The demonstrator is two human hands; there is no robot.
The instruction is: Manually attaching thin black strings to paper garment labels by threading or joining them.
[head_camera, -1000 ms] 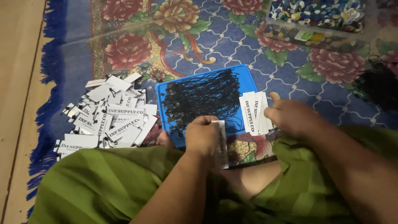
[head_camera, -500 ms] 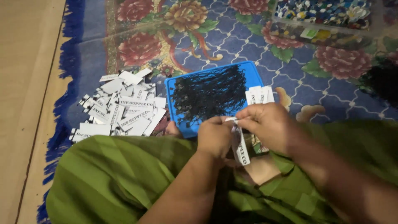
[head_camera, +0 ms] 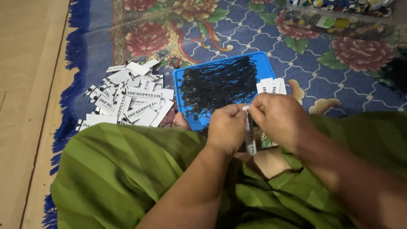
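Tag: narrow white card tag (head_camera: 250, 135) with dark print, held upright and edge-on between both hands, above the lap in green cloth (head_camera: 127, 169).
Position to hands: pinched at its upper end, lower end hanging free below the knuckles; just in front of the near edge of the blue tray (head_camera: 265, 68).
Left hand: left hand (head_camera: 227, 129) curled shut, fingertips pressed on the tag's left side.
Right hand: right hand (head_camera: 280, 118) closed likewise, thumb and fingers clamped on the tag's top from the right, knuckles touching the left hand's.
Tray: filled with a tangle of black strings (head_camera: 218, 82); small stack of white tags (head_camera: 271, 86) lying at its right edge, just behind the right hand.
Loose pile: heap of white printed tags (head_camera: 127, 104) on the flowered carpet (head_camera: 237, 29), left of the tray, well apart from the hands.
Change: half a second before, much the same grip; a second before, hands apart, right hand at the stack by the tray, left alone holding the tag.
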